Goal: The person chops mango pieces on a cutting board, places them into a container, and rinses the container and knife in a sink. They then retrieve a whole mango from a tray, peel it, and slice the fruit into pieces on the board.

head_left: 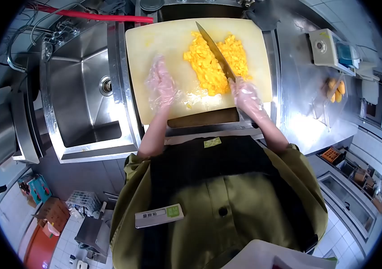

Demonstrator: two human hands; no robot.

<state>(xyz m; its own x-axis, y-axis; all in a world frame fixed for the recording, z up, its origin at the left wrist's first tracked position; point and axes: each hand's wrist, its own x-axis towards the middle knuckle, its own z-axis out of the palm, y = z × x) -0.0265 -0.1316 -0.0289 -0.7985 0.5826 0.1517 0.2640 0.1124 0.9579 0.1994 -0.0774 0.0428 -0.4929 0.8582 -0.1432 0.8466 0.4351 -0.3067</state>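
Observation:
My right hand, in a clear plastic glove, grips the handle of a long kitchen knife. The blade slants away up and to the left, across a heap of diced yellow fruit, possibly mango. Under the fruit is a large cream cutting board, wet near its front edge. My left hand, gloved too, rests over the board's left side, apart from the fruit. Its fingers are stretched out and nothing shows in them.
A steel sink with a drain lies left of the board, and a red hose runs along the back. On the steel counter to the right stand a white appliance and a clear container with whole yellow fruit.

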